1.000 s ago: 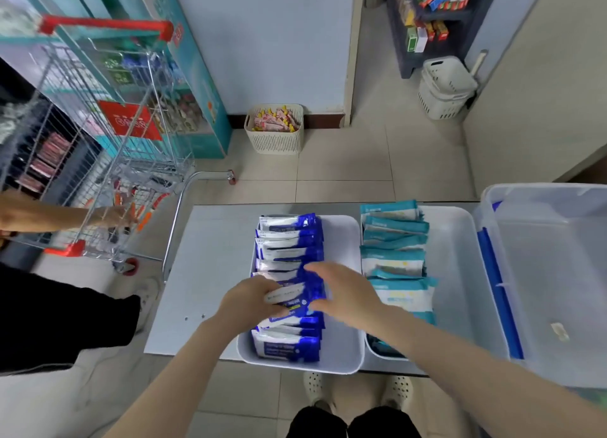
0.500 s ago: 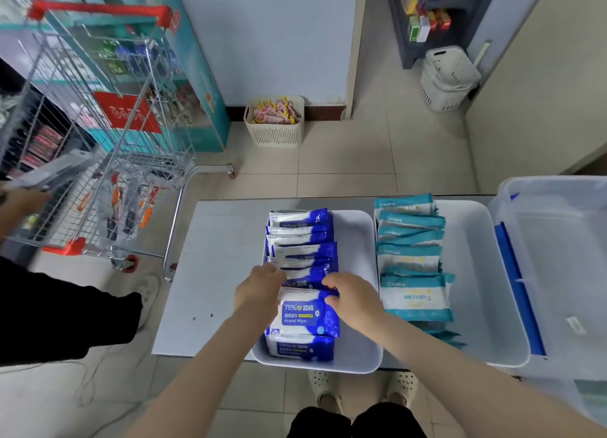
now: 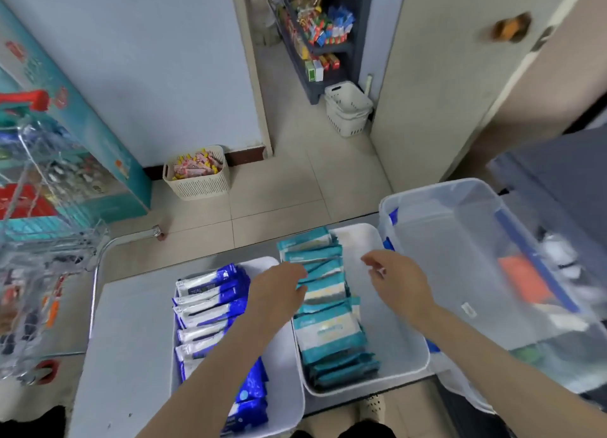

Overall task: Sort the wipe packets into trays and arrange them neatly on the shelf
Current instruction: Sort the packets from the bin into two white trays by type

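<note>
The left hand (image 3: 279,290) touches the teal packets (image 3: 328,332) in the right tray (image 3: 394,355) with straight fingers; the right hand (image 3: 399,281) hovers beside them, loosely curled, empty.

Left of the teal-packet tray (image 3: 404,349), our left forearm (image 3: 230,355) hides part of the blue packets (image 3: 210,303). Right of that tray, the clear bin (image 3: 460,257) is smeared and cropped, and we cannot identify the orange thing (image 3: 522,280) inside. Far left of it, the shopping cart (image 3: 42,273) is blurred and cut off.
</note>
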